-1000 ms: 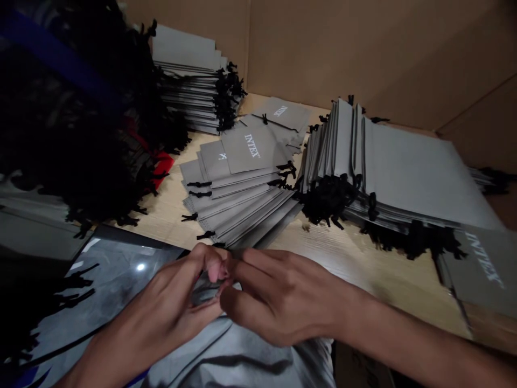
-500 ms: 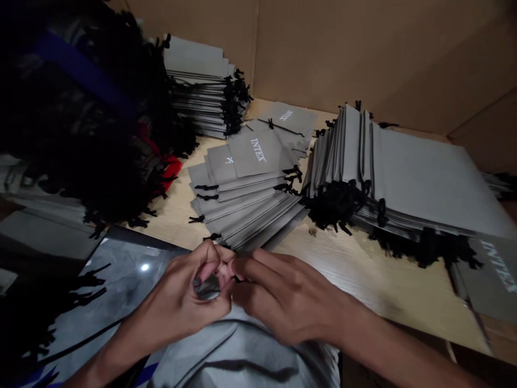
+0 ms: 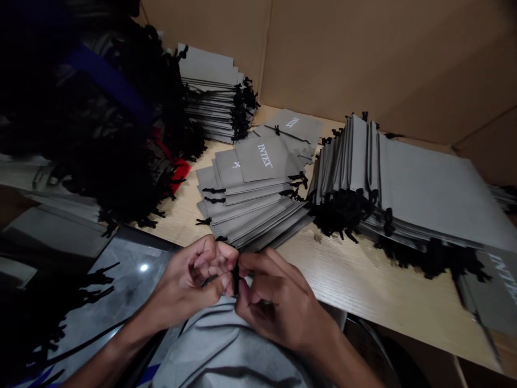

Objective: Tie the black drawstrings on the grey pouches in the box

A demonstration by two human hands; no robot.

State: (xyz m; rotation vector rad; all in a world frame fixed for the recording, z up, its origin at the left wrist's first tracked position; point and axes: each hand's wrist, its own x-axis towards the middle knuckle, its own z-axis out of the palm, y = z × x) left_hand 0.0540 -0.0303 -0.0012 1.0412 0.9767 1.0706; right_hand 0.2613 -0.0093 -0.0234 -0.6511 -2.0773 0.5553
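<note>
Pinching one black cord (image 3: 236, 277) in nearly closed left hand (image 3: 191, 283) and right hand (image 3: 280, 304); facing one grey-bag fan (image 3: 255, 168) beyond.

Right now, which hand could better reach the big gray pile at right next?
Probably the right hand: it's nearer that gray pile than the left hand, though both apparently pinch black cord.

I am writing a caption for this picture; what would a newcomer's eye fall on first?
Probably the mass of black cords on the left, crossed by a blue strip. Then the fanned gray pouches at center, one lettered INTEX. Low in the middle, the left hand and right hand hold a small black piece between them.
</note>
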